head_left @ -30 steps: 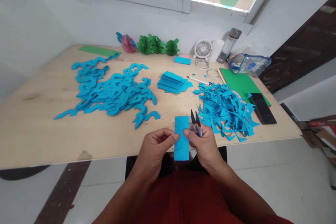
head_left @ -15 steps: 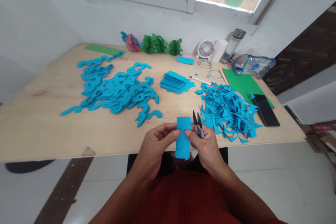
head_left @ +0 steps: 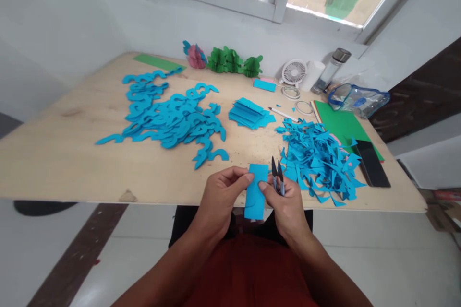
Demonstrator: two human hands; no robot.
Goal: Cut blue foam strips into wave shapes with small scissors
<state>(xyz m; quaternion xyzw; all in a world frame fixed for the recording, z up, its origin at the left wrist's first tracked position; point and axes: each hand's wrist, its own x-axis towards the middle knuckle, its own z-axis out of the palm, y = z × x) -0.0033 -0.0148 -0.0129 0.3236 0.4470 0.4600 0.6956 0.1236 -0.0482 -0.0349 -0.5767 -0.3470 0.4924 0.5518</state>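
Hands (head_left: 223, 196) unmoved, gripping blue paper (head_left: 255, 192); no writing.

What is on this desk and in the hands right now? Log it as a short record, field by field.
left hand: pinches the blue paper strip at its left edge
right hand: pinches the strip's right edge and holds small snips, blades up
cut shapes: curved blue pieces heaped left on the table
scraps: blue offcuts heaped right
strip stack: centre, behind the hands
phone: right edge, on green paper
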